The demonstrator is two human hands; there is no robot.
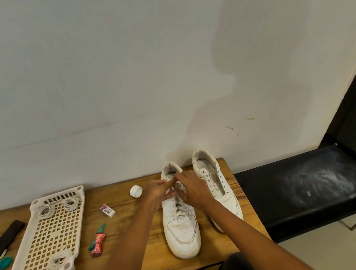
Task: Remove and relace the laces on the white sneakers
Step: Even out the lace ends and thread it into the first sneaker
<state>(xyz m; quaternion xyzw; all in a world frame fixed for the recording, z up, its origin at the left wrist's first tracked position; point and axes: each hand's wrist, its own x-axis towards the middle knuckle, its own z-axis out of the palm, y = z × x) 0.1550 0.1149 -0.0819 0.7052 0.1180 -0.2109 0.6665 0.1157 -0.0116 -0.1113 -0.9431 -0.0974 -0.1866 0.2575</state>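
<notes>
While half laced, white sneaker (180,223), scuffed.

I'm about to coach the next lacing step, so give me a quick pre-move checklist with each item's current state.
1. Left sneaker flat on table: ok.
2. Both hands at its top eyelets, left hand, right hand: ok.
3. Lace crossed through lower eyelets: ok.
4. Lace ends held: cannot tell, fingers hide them.
5. Right sneaker laced: not ok, eyelets empty.
6. Spare laces in tray: ok.
</notes>
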